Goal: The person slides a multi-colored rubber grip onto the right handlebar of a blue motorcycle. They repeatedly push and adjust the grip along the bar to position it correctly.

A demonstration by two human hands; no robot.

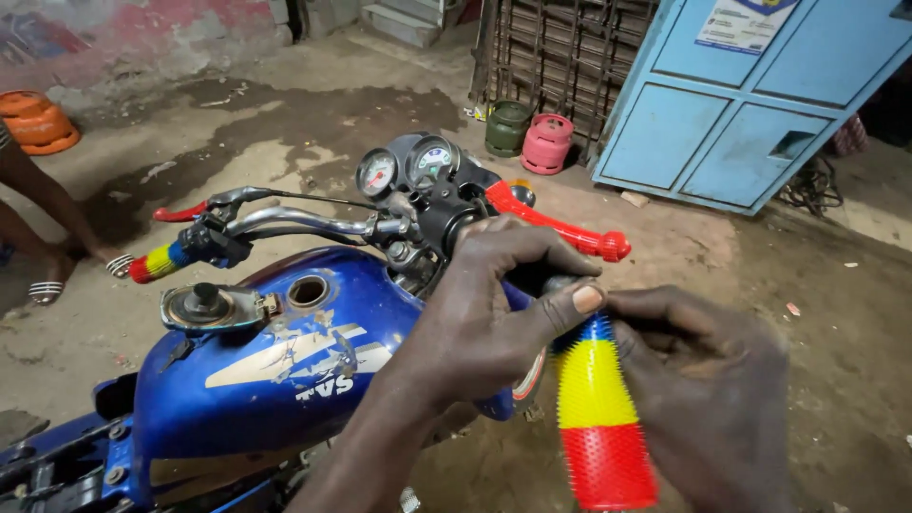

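A blue motorcycle point(275, 380) stands below me, its handlebar point(304, 220) running across the view. My left hand point(494, 304) wraps the right end of the handlebar, thumb pressed at the top of a nubbed grip cover point(598, 418) striped blue, yellow and red. My right hand point(712, 399) clasps that same grip cover from the right side. A red brake lever point(560, 228) sticks out just above my left hand. The far handlebar end carries a matching striped grip point(160, 262) and a red lever point(179, 212).
Two round gauges point(404, 169) sit behind the bars. The fuel tank's filler hole point(308, 291) is open, its cap point(209, 306) hinged aside. Green and pink gas cylinders point(528, 135) stand by a blue cabinet point(750, 95). Another person's sandalled feet point(47, 285) are at left, orange containers point(38, 120) beyond.
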